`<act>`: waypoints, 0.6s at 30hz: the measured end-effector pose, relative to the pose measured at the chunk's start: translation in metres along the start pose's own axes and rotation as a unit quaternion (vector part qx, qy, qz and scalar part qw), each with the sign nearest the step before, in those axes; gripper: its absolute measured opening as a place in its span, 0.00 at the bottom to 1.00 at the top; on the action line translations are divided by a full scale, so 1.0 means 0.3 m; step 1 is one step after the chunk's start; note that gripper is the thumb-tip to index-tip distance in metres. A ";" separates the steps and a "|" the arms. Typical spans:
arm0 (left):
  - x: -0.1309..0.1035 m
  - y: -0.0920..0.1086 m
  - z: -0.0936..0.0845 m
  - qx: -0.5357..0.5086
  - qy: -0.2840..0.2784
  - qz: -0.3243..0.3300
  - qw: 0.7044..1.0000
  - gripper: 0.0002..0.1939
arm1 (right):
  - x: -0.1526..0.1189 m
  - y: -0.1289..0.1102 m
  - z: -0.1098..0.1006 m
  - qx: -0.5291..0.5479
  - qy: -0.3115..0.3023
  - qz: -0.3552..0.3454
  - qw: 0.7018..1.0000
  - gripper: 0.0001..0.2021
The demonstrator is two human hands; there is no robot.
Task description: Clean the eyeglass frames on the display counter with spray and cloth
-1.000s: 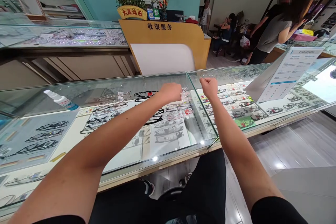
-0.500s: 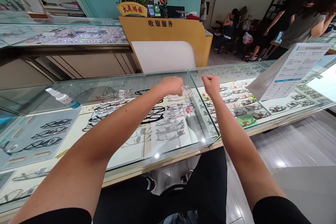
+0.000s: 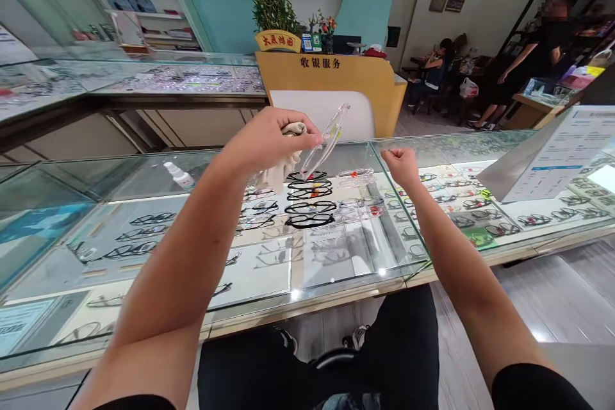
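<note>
Between the thumb and fingers of my left hand (image 3: 276,138) is a clear eyeglass frame (image 3: 339,126), raised above the counter and tilted. A beige cloth (image 3: 273,176) is bunched in the same hand, hanging below the palm. My right hand (image 3: 402,165) is a closed fist over the glass to the right, with nothing visible sticking out of it. Below and between the hands, black eyeglass frames (image 3: 310,207) lie in a column. Beside them are clear eyeglass frames (image 3: 355,176), some with red marks.
A white spray bottle (image 3: 179,175) leans at the left on the glass counter (image 3: 307,291). At the right stands a folded paper sign (image 3: 548,154). Beyond are a wooden service desk (image 3: 384,77), a seated person (image 3: 435,67) and a standing person (image 3: 538,57).
My left hand has risen and turned, bringing the clear eyeglass frame and cloth into sight. My right fist stays closed. The head view has shifted left and up.
</note>
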State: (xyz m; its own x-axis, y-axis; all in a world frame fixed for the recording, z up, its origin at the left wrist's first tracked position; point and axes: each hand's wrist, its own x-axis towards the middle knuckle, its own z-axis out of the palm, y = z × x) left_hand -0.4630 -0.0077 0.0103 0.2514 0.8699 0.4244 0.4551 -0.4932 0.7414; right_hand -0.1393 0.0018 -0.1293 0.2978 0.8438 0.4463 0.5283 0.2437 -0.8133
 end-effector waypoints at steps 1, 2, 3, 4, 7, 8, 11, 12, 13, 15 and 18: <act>-0.020 -0.009 -0.020 -0.008 -0.016 0.009 1.000 0.12 | 0.000 -0.052 0.025 0.005 -0.017 -0.013 1.000 0.27; -0.037 -0.017 -0.037 -0.015 -0.025 0.012 1.000 0.12 | 0.002 -0.110 0.052 0.015 -0.032 -0.027 0.999 0.27; -0.050 -0.026 -0.053 -0.031 -0.014 0.008 0.999 0.12 | 0.004 -0.174 0.079 0.030 -0.044 -0.045 0.998 0.28; -0.060 -0.035 -0.068 -0.052 0.010 0.013 0.998 0.12 | 0.007 -0.242 0.104 0.052 -0.056 -0.067 0.995 0.28; -0.073 -0.056 -0.113 -0.122 0.083 0.056 0.987 0.13 | 0.011 -0.456 0.159 0.165 -0.136 -0.154 0.965 0.26; -0.075 -0.060 -0.129 -0.142 0.103 0.069 0.982 0.14 | 0.008 -0.522 0.171 0.181 -0.180 -0.172 0.952 0.22; -0.082 -0.061 -0.168 -0.172 0.151 0.087 0.970 0.14 | -0.014 -0.669 0.197 0.193 -0.245 -0.206 0.928 0.15; -0.085 -0.059 -0.176 -0.176 0.164 0.091 0.966 0.14 | -0.023 -0.697 0.205 0.199 -0.247 -0.214 0.924 0.16; -0.087 -0.058 -0.180 -0.181 0.175 0.095 0.963 0.14 | -0.032 -0.714 0.215 0.208 -0.243 -0.220 0.922 0.16; -0.089 -0.057 -0.178 -0.196 0.184 0.105 0.957 0.14 | -0.043 -0.722 0.238 0.232 -0.218 -0.225 0.921 0.18; -0.085 -0.066 -0.159 -0.223 0.156 0.105 0.957 0.17 | -0.040 -0.703 0.270 0.264 -0.174 -0.221 0.923 0.19</act>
State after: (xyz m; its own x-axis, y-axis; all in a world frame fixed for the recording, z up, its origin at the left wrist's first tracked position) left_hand -0.5192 -0.0205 0.0097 -0.0010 0.7414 0.6711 -0.0040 -0.6711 0.7414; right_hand -0.3186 -0.0211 0.0068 -0.1764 0.6866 0.7053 0.0489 0.7218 -0.6904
